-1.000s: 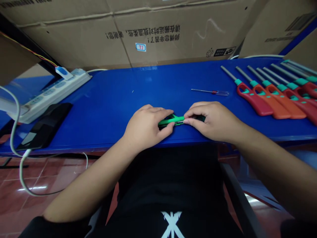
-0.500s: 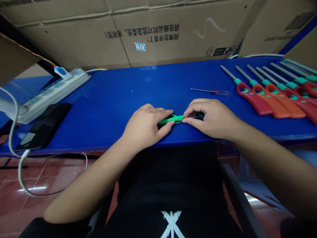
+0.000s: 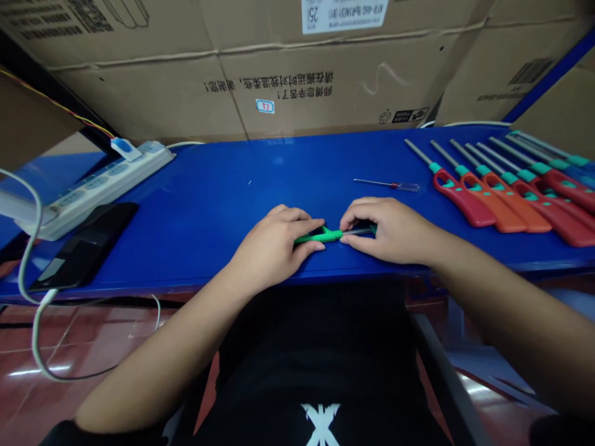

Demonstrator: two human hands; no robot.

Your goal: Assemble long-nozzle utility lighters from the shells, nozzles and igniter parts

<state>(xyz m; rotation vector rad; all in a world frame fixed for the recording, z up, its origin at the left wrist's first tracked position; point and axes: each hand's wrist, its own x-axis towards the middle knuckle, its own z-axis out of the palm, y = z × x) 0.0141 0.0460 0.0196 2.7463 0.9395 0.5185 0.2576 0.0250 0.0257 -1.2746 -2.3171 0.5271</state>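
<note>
A green long-nosed lighter [image 3: 327, 236] lies between my hands near the table's front edge. My left hand [image 3: 277, 243] is closed around its handle, with thumb and fingers on opposite sides; most of the handle is hidden beneath them. With thumb and forefinger, my right hand [image 3: 388, 228] pinches the front end of the green body, where the grey metal tube [image 3: 357, 231] comes out. That tube runs to the right under my right palm, and a dark green bit shows at its far end. Beyond my right hand lies a small screwdriver [image 3: 403, 186] with a clear and red handle.
Several red and orange long-nosed lighters [image 3: 502, 186] lie in a row at the right of the blue table [image 3: 209, 186]. At the left are a white power strip [image 3: 106, 183] and a black phone-like object [image 3: 88, 244] with cables. A cardboard box [image 3: 288, 62] stands behind.
The camera view has tilted up slightly. More of the grey tube shows between my right fingers, and the green body looks turned a little. Both hands stay on the lighter.
</note>
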